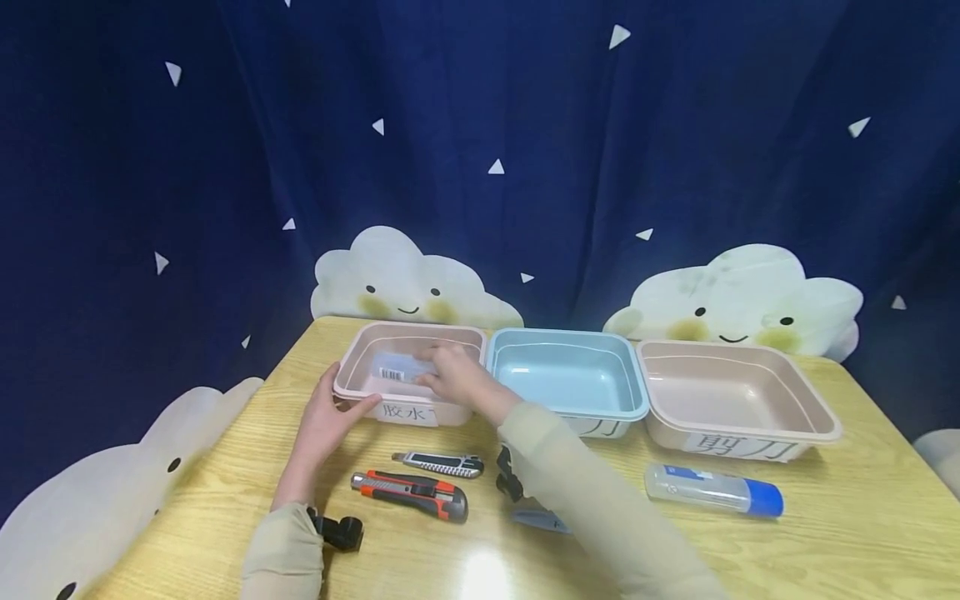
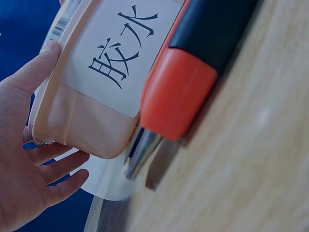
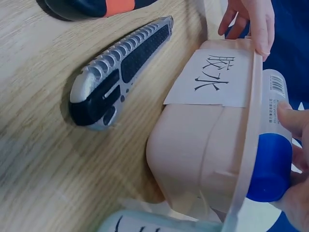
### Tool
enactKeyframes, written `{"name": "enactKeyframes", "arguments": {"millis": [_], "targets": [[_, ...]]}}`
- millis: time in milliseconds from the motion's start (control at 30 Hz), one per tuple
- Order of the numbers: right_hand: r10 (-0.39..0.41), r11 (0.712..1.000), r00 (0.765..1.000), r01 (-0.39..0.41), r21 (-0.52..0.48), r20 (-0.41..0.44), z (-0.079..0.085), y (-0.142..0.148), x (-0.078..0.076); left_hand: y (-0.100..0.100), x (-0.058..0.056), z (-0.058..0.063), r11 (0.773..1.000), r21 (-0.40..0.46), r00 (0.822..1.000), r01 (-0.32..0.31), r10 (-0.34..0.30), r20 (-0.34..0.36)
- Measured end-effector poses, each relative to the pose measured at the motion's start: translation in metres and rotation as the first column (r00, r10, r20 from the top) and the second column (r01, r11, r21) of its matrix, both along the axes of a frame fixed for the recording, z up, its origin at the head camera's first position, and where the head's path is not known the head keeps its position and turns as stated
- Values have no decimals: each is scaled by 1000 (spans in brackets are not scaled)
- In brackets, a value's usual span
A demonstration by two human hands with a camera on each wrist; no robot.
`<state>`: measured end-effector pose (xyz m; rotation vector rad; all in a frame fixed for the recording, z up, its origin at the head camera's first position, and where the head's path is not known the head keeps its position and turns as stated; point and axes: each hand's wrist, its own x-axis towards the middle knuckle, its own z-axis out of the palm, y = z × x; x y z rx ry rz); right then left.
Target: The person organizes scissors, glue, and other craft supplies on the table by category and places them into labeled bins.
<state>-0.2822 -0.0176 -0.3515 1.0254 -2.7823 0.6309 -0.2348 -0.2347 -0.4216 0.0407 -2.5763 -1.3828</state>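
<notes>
My left hand (image 1: 328, 421) holds the left end of a pink plastic bin (image 1: 450, 414), thumb on the front rim and fingers around the corner. The bin's white paper label (image 2: 123, 53) reads 胶水. Inside that bin, my right hand (image 1: 463, 377) grips a clear glue bottle (image 1: 397, 367) with a barcode sticker. The bottle's blue cap (image 3: 271, 166) shows in the right wrist view, beside my fingers. In front of the bin lie a slim grey utility knife (image 1: 438, 464) and a larger orange-and-black utility knife (image 1: 412, 493).
A light blue bin (image 1: 566, 414) stands in the middle, and another pink bin (image 1: 738, 433), labelled 剪刀, on the right. A second blue-capped glue bottle (image 1: 712, 490) lies before it. Under my right forearm is a partly hidden blue item (image 1: 542, 521). A dark blue curtain (image 1: 480, 125) hangs behind.
</notes>
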Motion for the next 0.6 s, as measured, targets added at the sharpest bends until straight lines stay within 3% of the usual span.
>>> {"name": "enactKeyframes", "arguments": {"millis": [300,600], "targets": [[-5,1000,1000,5,9,28,-13,-4,-6,1,0,1,1000,-4,1000,-2,2,8],[-25,1000,992,23,18,126,-20,-5,-9,1,1,1,1000,9,1000,-2,2,7]]}}
